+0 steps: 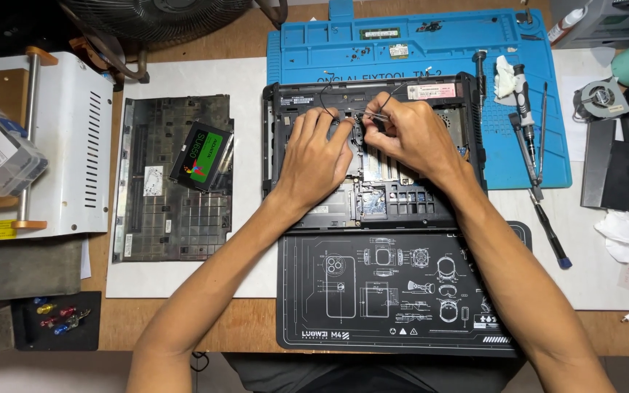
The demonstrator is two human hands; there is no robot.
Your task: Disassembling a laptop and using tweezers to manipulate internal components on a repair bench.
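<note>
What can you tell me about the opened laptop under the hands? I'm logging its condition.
The opened laptop is a black chassis lying flat, bottom cover off, circuit boards and thin black wires exposed. It straddles the blue mat and the black mat. The left hand rests on its middle; the right hand holds slim metal tweezers at its upper part.

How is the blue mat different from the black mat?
The blue mat lies at the back, the black mat at the front, nearest the person. The blue mat holds tools and small parts along its edges; the black mat carries nothing but white line drawings. The open laptop covers part of the blue mat, and only touches the black mat's far edge. Both are flat work mats.
</note>
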